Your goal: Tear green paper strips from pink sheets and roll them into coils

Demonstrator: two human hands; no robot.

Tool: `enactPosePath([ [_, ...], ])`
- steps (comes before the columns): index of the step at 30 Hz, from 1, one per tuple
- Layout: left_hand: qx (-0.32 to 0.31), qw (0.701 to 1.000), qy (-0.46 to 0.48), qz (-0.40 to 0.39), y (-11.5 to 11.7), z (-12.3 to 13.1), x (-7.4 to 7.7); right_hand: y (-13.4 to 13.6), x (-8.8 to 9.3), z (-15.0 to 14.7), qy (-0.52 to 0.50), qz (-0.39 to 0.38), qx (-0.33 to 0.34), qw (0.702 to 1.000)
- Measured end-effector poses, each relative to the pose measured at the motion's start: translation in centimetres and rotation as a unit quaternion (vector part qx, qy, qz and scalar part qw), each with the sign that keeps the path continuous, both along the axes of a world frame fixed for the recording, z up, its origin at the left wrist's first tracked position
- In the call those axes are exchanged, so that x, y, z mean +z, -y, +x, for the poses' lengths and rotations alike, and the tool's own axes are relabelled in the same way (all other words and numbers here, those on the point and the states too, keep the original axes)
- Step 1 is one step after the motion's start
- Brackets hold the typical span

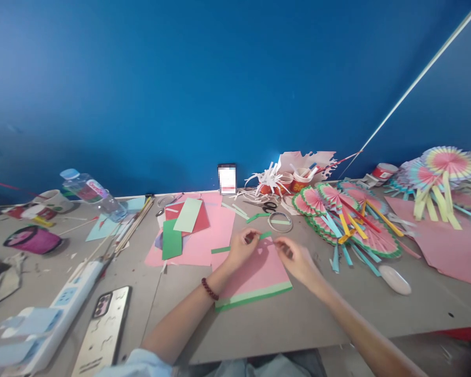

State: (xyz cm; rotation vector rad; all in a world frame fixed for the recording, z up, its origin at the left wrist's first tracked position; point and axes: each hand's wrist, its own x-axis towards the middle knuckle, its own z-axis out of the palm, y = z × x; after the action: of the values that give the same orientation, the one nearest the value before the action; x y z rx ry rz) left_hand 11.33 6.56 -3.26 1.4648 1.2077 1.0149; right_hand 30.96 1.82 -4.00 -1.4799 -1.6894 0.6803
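Note:
A pink paper sheet (255, 272) lies on the table before me, with a light green and a dark green band (255, 298) along its near edge. Across its far edge runs a narrow green paper strip (220, 250). My left hand (241, 248) is closed on this strip, thumb and fingers pinched near its middle, hiding part of it. At the sheet's far right corner is my right hand (296, 259), its fingertips pressed together. Whatever sits between those fingertips is too small to make out.
Black scissors (266, 206) and a tape roll (280, 222) lie beyond the sheet. Pleated paper fans (361, 214) and a white oval object (394, 279) are on the right. Left stand coloured papers (172, 240), a phone (102, 332), a power strip (65, 309) and a tilted bottle (94, 193).

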Motion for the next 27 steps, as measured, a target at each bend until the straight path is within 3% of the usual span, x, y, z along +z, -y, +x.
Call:
enactPosePath([
  [4,-0.021,0.999,-0.035,-0.029,0.1,-0.3,0.6,4.7,-1.7,-1.1,0.189,0.082,0.063,0.976],
  [7,-0.046,0.994,-0.08,-0.052,0.7,-0.3,0.4,6.9,-2.6,-1.6,0.245,0.103,0.076,0.961],
  [16,-0.012,0.992,-0.103,-0.073,4.5,-1.8,0.4,10.1,-2.3,-3.7,0.214,0.109,0.072,0.968],
  [21,-0.011,0.991,-0.132,-0.021,4.4,-1.8,0.5,9.8,-2.0,-4.6,0.193,0.078,0.067,0.976],
  [27,-0.033,0.98,-0.195,0.013,3.7,-1.1,0.3,9.2,-4.1,-4.3,0.155,0.123,-0.008,0.98],
])
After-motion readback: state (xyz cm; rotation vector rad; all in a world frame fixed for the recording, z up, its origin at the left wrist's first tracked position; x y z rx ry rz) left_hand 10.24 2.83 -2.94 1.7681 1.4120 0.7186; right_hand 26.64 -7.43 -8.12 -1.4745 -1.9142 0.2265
